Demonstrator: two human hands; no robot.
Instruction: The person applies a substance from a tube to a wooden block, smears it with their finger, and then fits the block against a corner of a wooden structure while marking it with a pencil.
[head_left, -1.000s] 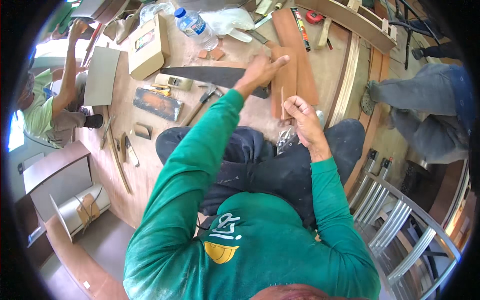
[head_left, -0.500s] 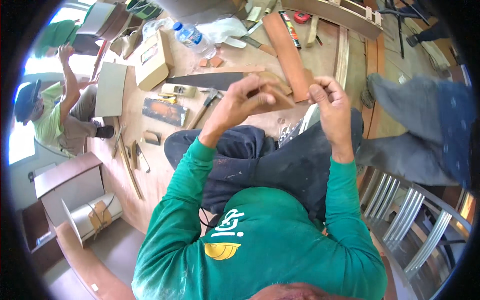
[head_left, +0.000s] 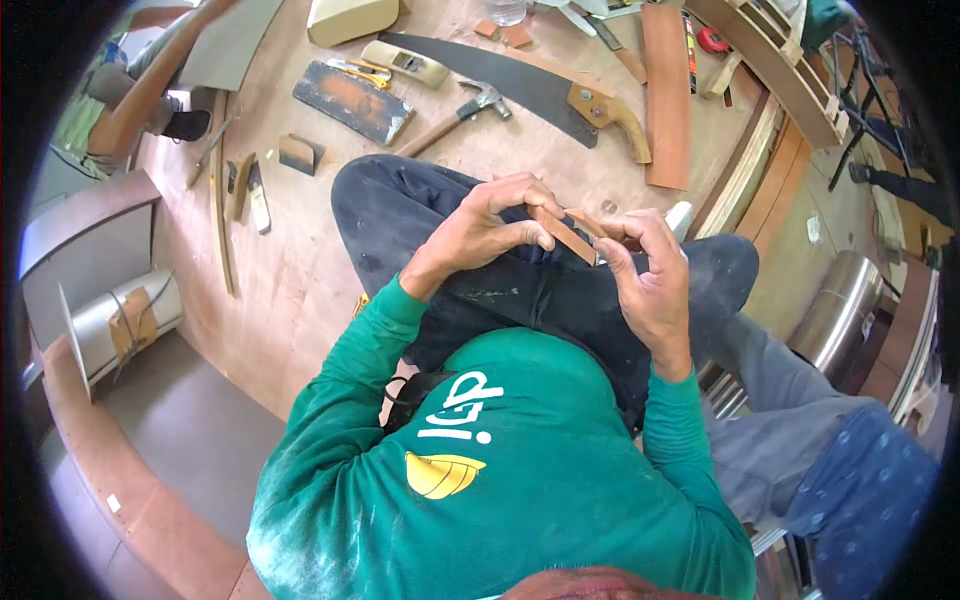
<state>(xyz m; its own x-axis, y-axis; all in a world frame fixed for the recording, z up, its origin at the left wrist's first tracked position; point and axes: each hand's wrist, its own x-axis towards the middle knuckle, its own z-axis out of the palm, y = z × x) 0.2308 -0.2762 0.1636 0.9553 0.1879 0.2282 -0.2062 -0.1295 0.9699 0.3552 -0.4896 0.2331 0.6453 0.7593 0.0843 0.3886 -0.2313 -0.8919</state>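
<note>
Above my lap, my left hand [head_left: 487,228] pinches a small reddish-brown wood piece [head_left: 570,240] between thumb and fingers. My right hand [head_left: 648,268] grips a second small wood piece [head_left: 583,221] by its end, and the two pieces meet or nearly meet. Where they come together is partly hidden by my fingers. Just beyond my knees lie a claw hammer [head_left: 455,120] and a handsaw [head_left: 510,85] with a wooden handle. A long reddish-brown board [head_left: 666,110] lies to the right of the saw handle.
A wooden hand plane [head_left: 405,63], a dark flat slab [head_left: 352,102] and a chisel [head_left: 260,200] lie on the plywood. A red tape measure [head_left: 712,40] sits far right. One person crouches at the left; another's grey trouser leg [head_left: 760,400] is close on my right.
My view has tilted down, so the tools appear higher. My right hand has come down from near the long board, bringing its small piece to the one in my left. The person at right has shifted.
</note>
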